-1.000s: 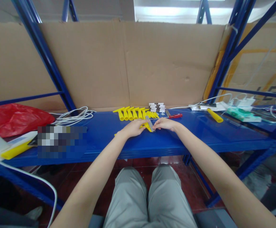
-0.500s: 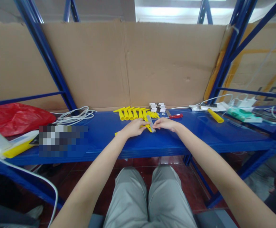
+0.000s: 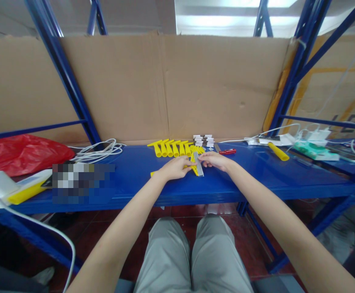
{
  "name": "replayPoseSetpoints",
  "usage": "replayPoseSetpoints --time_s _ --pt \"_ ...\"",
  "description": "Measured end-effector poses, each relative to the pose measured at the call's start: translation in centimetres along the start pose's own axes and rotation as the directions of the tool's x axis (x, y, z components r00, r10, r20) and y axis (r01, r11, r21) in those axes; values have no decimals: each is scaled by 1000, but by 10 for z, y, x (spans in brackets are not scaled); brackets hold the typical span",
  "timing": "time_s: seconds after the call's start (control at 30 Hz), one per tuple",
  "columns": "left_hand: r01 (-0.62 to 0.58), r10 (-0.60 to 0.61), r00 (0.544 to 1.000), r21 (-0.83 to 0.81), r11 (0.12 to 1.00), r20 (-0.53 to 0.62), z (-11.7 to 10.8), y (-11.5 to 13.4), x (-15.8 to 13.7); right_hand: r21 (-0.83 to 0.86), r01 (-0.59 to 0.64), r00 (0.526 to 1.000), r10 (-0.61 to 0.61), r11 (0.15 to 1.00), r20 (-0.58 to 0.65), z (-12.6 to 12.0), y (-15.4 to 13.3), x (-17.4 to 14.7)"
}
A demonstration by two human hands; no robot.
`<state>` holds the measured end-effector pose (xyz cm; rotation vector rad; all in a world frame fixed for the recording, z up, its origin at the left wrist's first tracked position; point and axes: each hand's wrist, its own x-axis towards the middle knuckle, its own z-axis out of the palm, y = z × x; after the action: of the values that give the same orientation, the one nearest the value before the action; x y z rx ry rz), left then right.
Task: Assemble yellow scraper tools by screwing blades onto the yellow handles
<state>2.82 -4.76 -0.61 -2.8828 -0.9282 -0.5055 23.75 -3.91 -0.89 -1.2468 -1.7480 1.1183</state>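
Observation:
My left hand (image 3: 176,167) is closed around a yellow T-shaped scraper handle (image 3: 195,168) low over the shelf; most of its grip is hidden under the palm. Against the wide head of the handle lies a flat grey metal blade (image 3: 199,166). My right hand (image 3: 215,161) is closed, its thumb and fingertips gripping the blade's right edge. Just behind my hands, several similar yellow T-shaped handles (image 3: 169,149) stand in a row. Smaller yellow pieces (image 3: 198,149) lie at the row's right end.
A stack of small white-edged packs (image 3: 203,141) and a red-handled screwdriver (image 3: 227,151) lie behind my right hand. Farther right are a yellow tube-like handle (image 3: 278,151) and a green-white packet (image 3: 314,151). Coiled white cable (image 3: 99,151) and a red plastic bag (image 3: 27,154) are left. Cardboard (image 3: 196,89) stands behind.
The blade has turned more nearly upright in the picture, against the yellow handle. My right fingers have shifted up along its edge. The whole view has tilted slightly.

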Motion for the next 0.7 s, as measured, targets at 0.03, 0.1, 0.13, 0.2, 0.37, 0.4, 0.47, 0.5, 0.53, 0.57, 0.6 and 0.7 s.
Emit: replayPoseSetpoints --time_s 0.03,0.1,0.13,0.2,0.37,0.4,0.47,0.5,0.53,0.57,0.6,0.7 --pt "-6 6 1000 1 1000 7 0 1 0 16 -4 1000 5 1000 -25 1 0 1" --pt "-14 14 1000 5 1000 15 0 3 1 22 -5 999 6 1000 -54 3 1 2" --pt "-16 16 1000 8 1000 17 0 4 1 19 0 998 2 1000 -63 4 0 2" --pt "-18 17 1000 17 1000 16 0 5 1 14 10 997 -9 1000 -80 6 0 2" --pt "-9 8 1000 49 999 9 -1 9 0 39 33 996 -30 999 -84 6 -1 2" --pt "-5 5 1000 57 998 8 -2 11 0 39 42 996 -39 998 -78 6 0 2" --pt "9 -10 1000 73 997 11 -3 14 -1 35 64 996 -61 997 -68 5 1 2" --pt "19 -21 1000 81 997 16 -4 15 -1 30 76 995 -74 997 -64 5 1 3" --pt "31 -33 999 89 996 23 -5 16 -1 25 87 995 -85 996 -60 4 2 3" --pt "41 -44 999 97 994 28 -5 17 -1 19 97 994 -95 995 -60 4 2 4" --pt "50 -53 998 105 993 33 -5 18 -1 11 105 993 -104 994 -62 4 3 4" --pt "65 -69 997 128 990 30 -5 19 -1 -21 132 987 -134 991 -88 5 4 7"
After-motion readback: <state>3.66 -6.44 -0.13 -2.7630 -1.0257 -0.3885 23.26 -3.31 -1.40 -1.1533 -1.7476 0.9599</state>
